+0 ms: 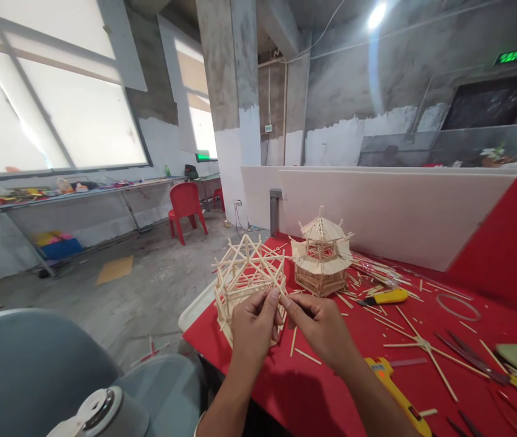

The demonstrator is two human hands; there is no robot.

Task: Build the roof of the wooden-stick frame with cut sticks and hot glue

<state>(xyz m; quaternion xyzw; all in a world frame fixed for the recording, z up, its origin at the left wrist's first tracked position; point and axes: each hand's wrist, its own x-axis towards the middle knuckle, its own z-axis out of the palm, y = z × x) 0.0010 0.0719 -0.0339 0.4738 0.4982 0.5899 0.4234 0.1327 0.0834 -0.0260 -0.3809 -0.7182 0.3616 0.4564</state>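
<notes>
A half-built frame of pale wooden sticks (240,273) stands at the left end of the red table. At its near right corner, my left hand (257,318) is closed in a pinch on the frame's sticks. Close beside it, my right hand (315,321) pinches at the same corner, thumb and forefinger together; whatever small piece lies between those fingertips is hidden. Behind my hands sits a finished stick pagoda (322,255) with two roof tiers. My hands cover part of the frame's near side.
On the red table (304,400) lie a yellow utility knife (386,297), a yellow glue gun (397,394), scissors (481,358), a star of joined sticks (423,345) and many loose sticks. A white partition (376,212) borders the back. Grey chairs (162,388) and a white bottle (103,413) are at lower left.
</notes>
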